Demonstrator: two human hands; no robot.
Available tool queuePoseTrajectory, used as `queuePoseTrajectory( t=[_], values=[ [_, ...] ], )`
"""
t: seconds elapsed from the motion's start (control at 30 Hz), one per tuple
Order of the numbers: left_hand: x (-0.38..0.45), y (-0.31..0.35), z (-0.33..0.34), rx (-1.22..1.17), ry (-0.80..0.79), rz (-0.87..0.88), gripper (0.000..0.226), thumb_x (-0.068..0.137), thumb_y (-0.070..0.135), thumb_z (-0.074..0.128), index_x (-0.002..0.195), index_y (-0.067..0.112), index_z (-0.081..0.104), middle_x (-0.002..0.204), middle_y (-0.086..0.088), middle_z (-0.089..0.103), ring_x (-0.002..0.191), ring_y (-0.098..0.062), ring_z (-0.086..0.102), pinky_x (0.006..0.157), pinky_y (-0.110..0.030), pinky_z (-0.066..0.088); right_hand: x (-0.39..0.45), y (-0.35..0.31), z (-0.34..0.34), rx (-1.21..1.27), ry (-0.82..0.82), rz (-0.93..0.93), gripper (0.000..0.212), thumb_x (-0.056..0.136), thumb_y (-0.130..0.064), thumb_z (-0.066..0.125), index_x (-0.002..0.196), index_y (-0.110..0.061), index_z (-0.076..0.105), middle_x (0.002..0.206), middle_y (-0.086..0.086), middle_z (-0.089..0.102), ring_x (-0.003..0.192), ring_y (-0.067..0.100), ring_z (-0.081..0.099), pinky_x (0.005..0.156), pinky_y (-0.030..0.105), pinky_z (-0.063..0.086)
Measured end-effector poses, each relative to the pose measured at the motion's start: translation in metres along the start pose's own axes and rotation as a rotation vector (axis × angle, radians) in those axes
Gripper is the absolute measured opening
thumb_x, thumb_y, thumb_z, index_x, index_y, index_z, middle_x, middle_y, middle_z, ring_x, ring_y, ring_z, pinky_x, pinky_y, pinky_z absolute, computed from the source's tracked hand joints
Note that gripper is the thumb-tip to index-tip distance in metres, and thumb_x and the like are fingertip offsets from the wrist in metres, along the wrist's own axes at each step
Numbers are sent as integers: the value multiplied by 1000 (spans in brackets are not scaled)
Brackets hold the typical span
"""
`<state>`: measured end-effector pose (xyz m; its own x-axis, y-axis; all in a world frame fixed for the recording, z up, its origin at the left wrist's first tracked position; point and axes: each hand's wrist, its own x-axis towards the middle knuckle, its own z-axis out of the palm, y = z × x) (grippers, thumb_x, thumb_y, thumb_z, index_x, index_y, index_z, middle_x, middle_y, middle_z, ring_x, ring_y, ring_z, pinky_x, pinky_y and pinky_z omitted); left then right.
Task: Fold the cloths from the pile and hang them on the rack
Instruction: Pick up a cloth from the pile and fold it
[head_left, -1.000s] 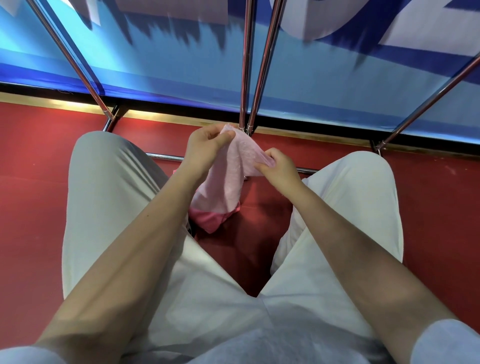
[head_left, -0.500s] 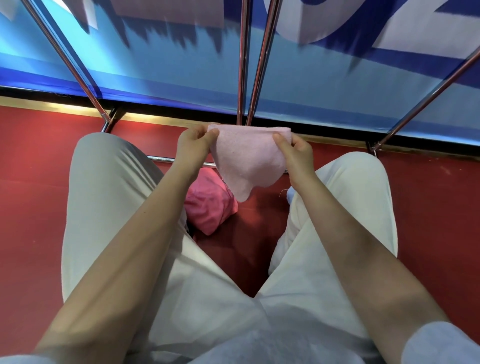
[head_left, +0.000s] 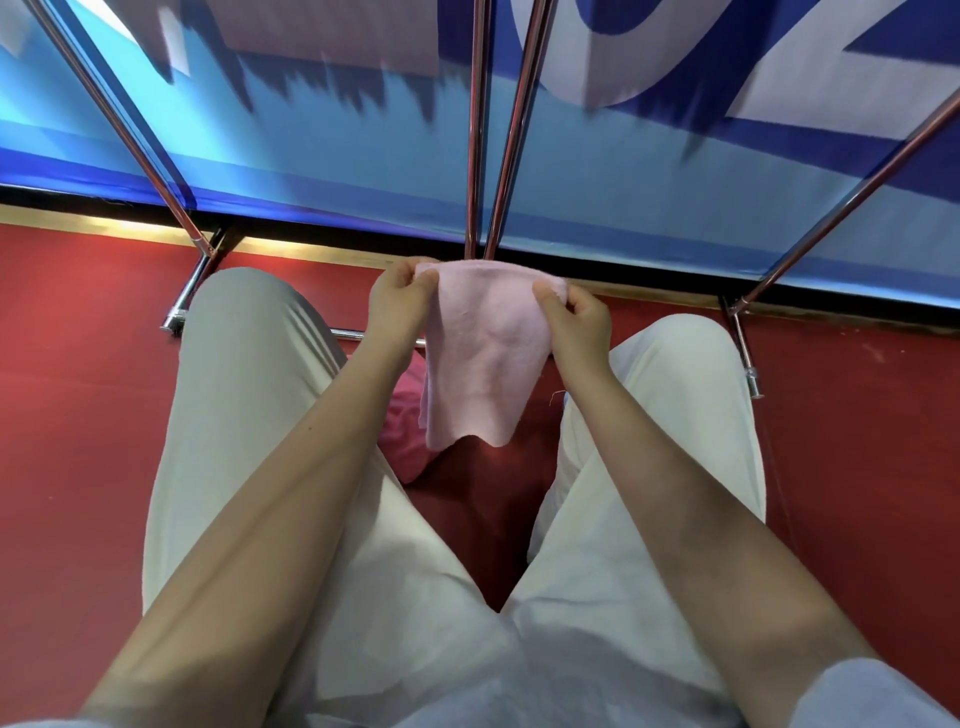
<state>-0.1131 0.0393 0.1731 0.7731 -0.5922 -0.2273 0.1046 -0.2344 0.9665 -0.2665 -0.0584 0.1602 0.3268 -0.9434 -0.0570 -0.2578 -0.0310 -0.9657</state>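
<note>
**Operator A:** Left hand (head_left: 400, 306) status: thumb and fingers pinch the upper left corner of the pale pink cloth (head_left: 483, 353). Right hand (head_left: 579, 325) status: thumb and fingers pinch the upper right corner. Confirm the cloth's condition.

**Operator B:** Confirmed. The cloth hangs from its top edge, which is stretched nearly level between the two hands. Surface is soft and slightly fuzzy, pale pink, with shallow creases at the centre. The lower edge is uneven: two rounded lobes with a notch between them. Whether it is one layer or doubled, I cannot tell.

**Operator A:** Location?

**Operator B:** Held in the air above the gap between the person's knees, just in front of the rack (head_left: 475, 130). Cloth and rack poles are not seen touching. Below and to the left, partly hidden by the left forearm, lies a deeper pink pile (head_left: 402, 431) on the red floor (head_left: 78, 415).

**Operator A:** Counts?

**Operator B:** Cloths in hand: one. Items in the pile: bunched, so the number cannot be read. Hands: two, both gripping. Slanted rack poles visible: four, two close together at centre, one at each side. Low horizontal bars: one, behind the knees. Capped rack feet: two.
</note>
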Motion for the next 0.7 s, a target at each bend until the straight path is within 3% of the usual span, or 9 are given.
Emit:
queuePoseTrajectory(
  t=[0.07,0.13,0.23,0.33,0.47,0.53,0.7],
  values=[
    [1,-5,5,15,20,-81,16,88,13,50,77,17,60,76,0,57,74,-20,50,65,-31,43,-1,4,7,-38,12,34,41,86,-27,64,58,-17,36,59,-1,35,58,11,30,54,28,27],
    [-1,-8,9,-26,27,-167,13,90,13,52,89,15,65,82,-4,62,76,-24,55,66,-34,48,-3,7,14,-61,17,69,44,86,-24,64,57,-19,31,57,-4,32,56,11,28,54,29,26],
    [-3,-10,17,-84,38,-216,19,91,12,54,105,6,66,81,-4,62,76,-22,55,69,-34,48,-1,8,22,-61,31,137,34,85,-21,63,60,-19,41,59,-8,41,57,10,37,59,28,33],
    [-7,-8,25,-116,43,-199,19,90,9,53,103,5,66,79,-2,62,76,-19,55,72,-31,47,-2,5,29,-17,29,185,12,85,-21,61,75,-16,56,70,-7,54,69,14,50,68,30,41],
    [-13,-4,33,-92,24,-119,19,88,9,51,99,9,67,89,-5,68,78,-17,59,75,-32,50,-3,-4,38,39,26,174,18,85,-20,59,69,-15,54,64,-6,52,62,13,47,62,29,38],
    [-16,-4,37,-42,14,-48,16,88,12,52,94,10,66,89,-4,69,78,-14,60,75,-32,51,-4,-9,42,59,24,166,21,86,-24,60,67,-15,55,64,-4,56,65,17,53,63,34,44],
    [-18,-3,39,-87,9,5,10,90,14,55,93,12,65,87,1,69,77,-8,61,69,-24,50,-10,-19,46,135,-12,121,15,89,-25,59,84,-12,64,73,-4,67,71,12,64,71,31,52]
  ],
)
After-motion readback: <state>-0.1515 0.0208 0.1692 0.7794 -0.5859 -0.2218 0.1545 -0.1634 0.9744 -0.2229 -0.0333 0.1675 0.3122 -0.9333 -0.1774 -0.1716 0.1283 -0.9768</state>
